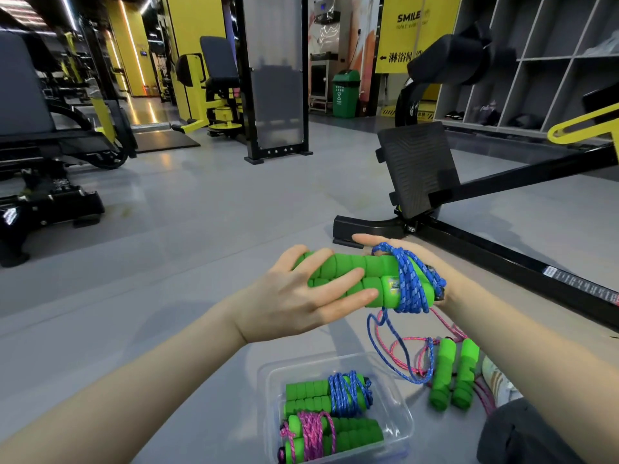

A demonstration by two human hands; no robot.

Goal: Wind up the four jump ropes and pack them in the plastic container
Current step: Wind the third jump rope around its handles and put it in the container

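Observation:
I hold a blue jump rope [410, 283] with two green foam handles side by side above the floor. My left hand [301, 293] lies over the handles' left ends. My right hand [428, 262] grips the right ends, where the blue cord is wound; a loose loop hangs down. Below stands the clear plastic container [398, 420], holding a wound blue rope [335, 393] and a wound pink rope [321, 437]. A pink rope with green handles [454, 376] lies unwound on the floor to the right of the container.
A black exercise machine frame [485, 249] with a footplate [415, 169] stands just beyond my hands. My dark-clothed knee [522, 433] is at the lower right. Grey floor stretches left and ahead, with gym machines and a locker shelf farther back.

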